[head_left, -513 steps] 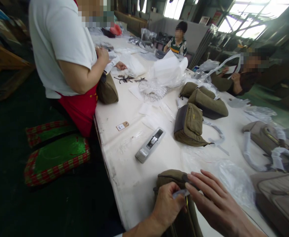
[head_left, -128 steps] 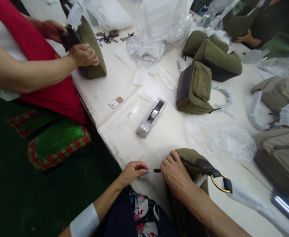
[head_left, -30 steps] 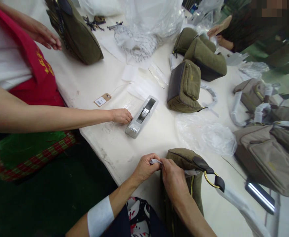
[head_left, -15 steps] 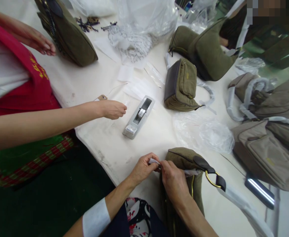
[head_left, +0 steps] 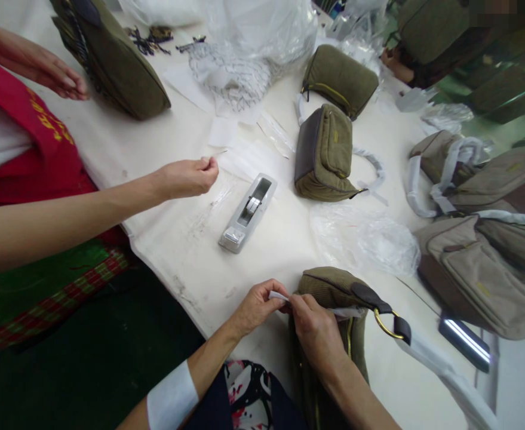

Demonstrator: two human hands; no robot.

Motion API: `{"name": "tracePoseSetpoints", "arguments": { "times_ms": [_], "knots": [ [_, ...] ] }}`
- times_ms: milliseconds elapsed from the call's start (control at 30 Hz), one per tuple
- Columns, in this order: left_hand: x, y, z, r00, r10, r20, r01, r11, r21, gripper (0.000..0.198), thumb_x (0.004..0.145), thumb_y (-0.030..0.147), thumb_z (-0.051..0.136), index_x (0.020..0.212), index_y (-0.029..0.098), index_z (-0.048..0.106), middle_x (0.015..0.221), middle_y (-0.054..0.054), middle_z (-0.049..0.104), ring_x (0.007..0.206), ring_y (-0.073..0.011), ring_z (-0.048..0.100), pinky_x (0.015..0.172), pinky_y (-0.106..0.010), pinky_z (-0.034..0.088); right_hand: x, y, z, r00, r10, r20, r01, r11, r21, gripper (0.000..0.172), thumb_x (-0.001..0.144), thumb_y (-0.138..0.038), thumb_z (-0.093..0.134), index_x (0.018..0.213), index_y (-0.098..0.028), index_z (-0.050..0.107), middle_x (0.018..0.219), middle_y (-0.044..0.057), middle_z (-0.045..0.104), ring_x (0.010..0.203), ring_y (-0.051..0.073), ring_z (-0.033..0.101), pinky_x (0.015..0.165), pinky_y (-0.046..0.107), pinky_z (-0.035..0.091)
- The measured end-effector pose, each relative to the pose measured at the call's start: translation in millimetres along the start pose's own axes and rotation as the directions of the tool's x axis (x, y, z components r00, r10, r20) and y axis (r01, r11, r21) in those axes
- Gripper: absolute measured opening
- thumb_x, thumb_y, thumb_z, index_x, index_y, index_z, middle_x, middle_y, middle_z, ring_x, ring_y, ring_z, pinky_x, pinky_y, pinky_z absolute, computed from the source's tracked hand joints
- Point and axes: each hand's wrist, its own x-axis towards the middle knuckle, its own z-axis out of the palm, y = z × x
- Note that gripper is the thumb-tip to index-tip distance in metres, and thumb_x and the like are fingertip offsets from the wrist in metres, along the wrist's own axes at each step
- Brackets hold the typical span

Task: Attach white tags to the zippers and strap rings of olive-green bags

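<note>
An olive corduroy handbag [head_left: 329, 285] stands at the table's front edge, close against my body. It has a dark leather tab, a gold ring and a strap [head_left: 441, 364] wrapped in white. My left hand [head_left: 257, 309] pinches a narrow white strip [head_left: 278, 295] beside the bag's upper left edge. My right hand [head_left: 315, 334] lies over the bag's opening, its fingertips closed on the strip's other end and meeting my left fingers. More white material [head_left: 347, 312] shows past my right hand, near the gold zipper. My right hand hides part of the opening.
A tape dispenser [head_left: 248, 212] lies ahead, near a co-worker's hand [head_left: 190, 178]. Olive bags [head_left: 322, 152] stand beyond it, and taupe bags [head_left: 481, 275] are at right. Crumpled clear plastic [head_left: 365, 239] and a dark phone-like object [head_left: 464, 343] also lie on the white table [head_left: 172, 239].
My hands keep nearly the same pinch on the strip. The co-worker's near hand has risen slightly and turned. At the far right, a large olive bag has left the table, beside another person's hand.
</note>
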Motion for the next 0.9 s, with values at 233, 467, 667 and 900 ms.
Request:
{"name": "tracePoseSetpoints", "arguments": {
  "times_ms": [233, 467, 667, 900],
  "knots": [
    [-1, -7, 5.3, 0.994, -0.007, -0.111, 0.005, 1.0, -0.019, 0.007, 0.066, 0.013, 0.057, 0.073, 0.015, 0.059, 0.057, 0.002, 0.066, 0.057, -0.0125, 0.062, 0.062, -0.025, 0.049, -1, 1, -1, 0.999, -0.035, -0.029, 0.036, 0.999, 0.037, 0.023, 0.086, -0.005, 0.041, 0.084, -0.019, 0.059, 0.069, -0.001, 0.057, 0.058, 0.011, 0.055, 0.052, 0.02, 0.034],
    [0, -9, 12.1, 0.99, 0.037, -0.138, -0.037, 0.999, -0.002, 0.005, 0.066, 0.014, 0.059, 0.07, 0.015, 0.059, 0.055, 0.003, 0.064, 0.056, -0.0114, 0.06, 0.061, -0.024, 0.048, -3, 3, -12, 0.996, -0.077, 0.055, 0.068, 0.986, 0.15, 0.025, 0.083, 0.001, 0.041, 0.087, -0.018, 0.057, 0.08, 0.001, 0.06, 0.069, 0.013, 0.058, 0.061, 0.021, 0.04],
    [-3, -18, 17.5, 0.99, 0.018, -0.142, -0.019, 1.0, -0.007, 0.004, 0.068, 0.015, 0.059, 0.071, 0.016, 0.058, 0.056, 0.004, 0.063, 0.055, -0.0107, 0.059, 0.059, -0.022, 0.046, -9, 7, -16, 0.979, -0.113, 0.17, 0.092, 0.988, 0.128, 0.024, 0.082, 0.002, 0.041, 0.086, -0.016, 0.056, 0.08, 0.001, 0.059, 0.07, 0.014, 0.057, 0.062, 0.023, 0.041],
    [-6, -25, 25.5, 0.981, -0.065, -0.18, 0.056, 0.997, -0.053, 0.006, 0.064, 0.015, 0.06, 0.069, 0.016, 0.057, 0.055, 0.004, 0.061, 0.056, -0.0102, 0.054, 0.06, -0.021, 0.041, -20, 14, -8, 0.962, -0.157, 0.223, 0.181, 0.979, -0.09, 0.021, 0.084, -0.001, 0.044, 0.093, -0.016, 0.056, 0.085, 0.004, 0.061, 0.072, 0.015, 0.058, 0.06, 0.023, 0.044]
  ]
}}
